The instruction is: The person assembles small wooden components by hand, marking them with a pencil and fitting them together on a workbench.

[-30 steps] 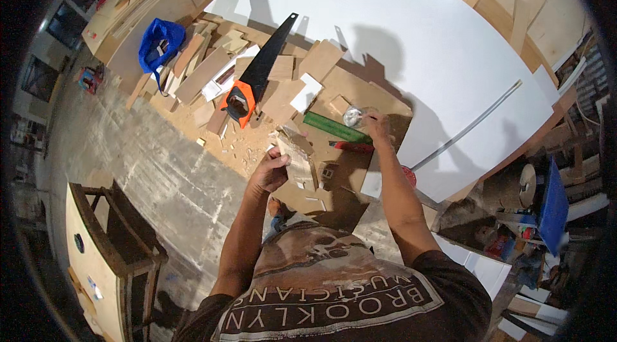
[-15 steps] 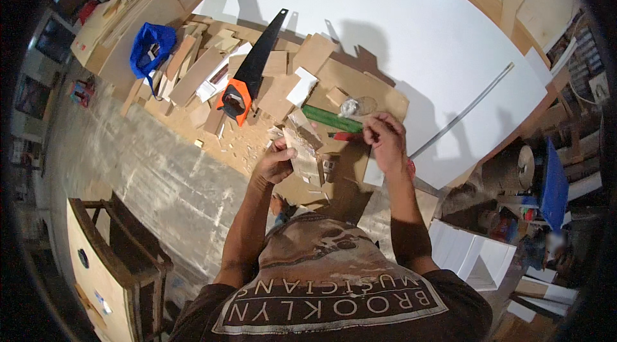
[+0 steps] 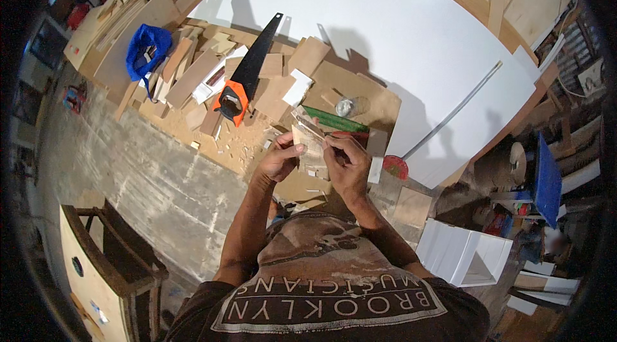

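Note:
My left hand [image 3: 281, 157] is closed on a small pale wooden piece [image 3: 308, 141], with the thumb lying on its face. Close against the right edge of this piece, my right hand [image 3: 348, 165] has its fingers pinched together. Whatever those fingertips hold is too small to make out. Just beyond the hands lie a green strip-like object [image 3: 331, 117] and a small clear, shiny container [image 3: 345, 107]. A red object [image 3: 357, 137] is partly covered by my right hand.
A handsaw [image 3: 233, 101] with an orange handle lies among wood offcuts [image 3: 204, 71] and shavings. A blue bag [image 3: 144, 53] is at the left. Beyond spreads a large white panel [image 3: 411, 27] bearing a long metal strip [image 3: 456, 107]. A round red object [image 3: 394, 167] sits right of my right hand.
My right hand has moved left and nearer, from beside the green object to the edge of the wooden piece. The left hand keeps its hold; the round red object is uncovered.

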{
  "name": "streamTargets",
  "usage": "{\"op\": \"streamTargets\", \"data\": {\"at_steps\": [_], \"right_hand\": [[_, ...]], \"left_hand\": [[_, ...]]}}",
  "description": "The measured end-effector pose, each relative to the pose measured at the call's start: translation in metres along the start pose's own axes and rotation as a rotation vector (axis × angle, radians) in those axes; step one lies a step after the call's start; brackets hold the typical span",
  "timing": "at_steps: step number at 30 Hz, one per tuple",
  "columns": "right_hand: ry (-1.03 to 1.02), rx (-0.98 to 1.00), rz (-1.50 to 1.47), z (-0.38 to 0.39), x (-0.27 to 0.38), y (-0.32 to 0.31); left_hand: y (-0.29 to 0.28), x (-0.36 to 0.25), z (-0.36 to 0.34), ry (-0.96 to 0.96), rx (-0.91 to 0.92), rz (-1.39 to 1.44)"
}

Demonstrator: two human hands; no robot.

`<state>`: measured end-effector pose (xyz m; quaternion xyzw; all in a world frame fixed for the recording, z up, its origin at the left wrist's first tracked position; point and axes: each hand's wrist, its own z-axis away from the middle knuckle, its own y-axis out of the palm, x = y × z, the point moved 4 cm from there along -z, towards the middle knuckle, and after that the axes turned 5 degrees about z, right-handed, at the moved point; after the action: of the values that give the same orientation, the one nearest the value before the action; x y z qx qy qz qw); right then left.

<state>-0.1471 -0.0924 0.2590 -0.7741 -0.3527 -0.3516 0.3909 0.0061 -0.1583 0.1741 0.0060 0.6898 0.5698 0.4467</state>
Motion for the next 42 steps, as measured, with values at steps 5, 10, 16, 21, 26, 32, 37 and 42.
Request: {"op": "streamTargets", "data": {"at_steps": [5, 10, 16, 21, 26, 32, 37, 42], "right_hand": [[-0.091, 0.011, 0.098, 0.005, 0.005, 0.008], [-0.097, 0.078, 0.180, 0.009, 0.020, 0.009], [-0.296, 0.128, 0.277, 0.006, 0.027, 0.001], [0.061, 0.031, 0.136, -0.018, -0.006, -0.039], [0.166, -0.093, 0.284, -0.059, -0.158, -0.048], [0.141, 0.089, 0.625, -0.083, -0.287, 0.003], [0.062, 0.059, 0.589, -0.091, -0.304, 0.029], [0.090, 0.131, 0.498, -0.091, -0.312, 0.033]], "left_hand": [[-0.002, -0.001, 0.002, 0.031, 0.008, -0.066], [-0.008, 0.001, 0.003, 0.044, -0.041, -0.121], [-0.007, 0.004, 0.000, 0.013, -0.068, -0.130], [-0.001, -0.001, -0.002, 0.001, -0.105, -0.113], [-0.023, 0.005, 0.005, -0.009, -0.161, -0.079], [-0.020, 0.009, 0.010, 0.053, -0.245, -0.112], [-0.038, 0.009, 0.024, 0.009, -0.322, -0.117], [-0.031, 0.005, 0.025, 0.065, -0.371, -0.112]]}}
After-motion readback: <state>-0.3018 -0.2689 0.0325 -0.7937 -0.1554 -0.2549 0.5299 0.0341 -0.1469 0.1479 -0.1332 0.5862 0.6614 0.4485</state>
